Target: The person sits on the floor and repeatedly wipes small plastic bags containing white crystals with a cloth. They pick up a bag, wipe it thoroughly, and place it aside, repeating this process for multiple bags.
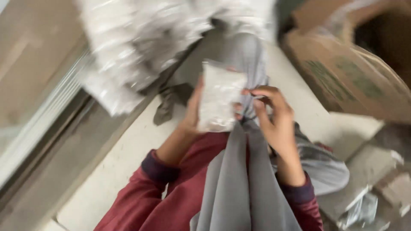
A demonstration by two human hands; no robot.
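Left hand (191, 112) and right hand (274, 117) grip the clear packet (219, 97) at frame centre; support both edges evenly.

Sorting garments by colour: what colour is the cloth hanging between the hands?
Plain grey cloth, no pattern, clearest in the head view.

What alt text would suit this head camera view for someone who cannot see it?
A person's left hand holds a small clear plastic packet of whitish contents upright, while the right hand pinches grey cloth beside it. Around them lie a pile of plastic-wrapped bundles and a cardboard box; the image is blurred.
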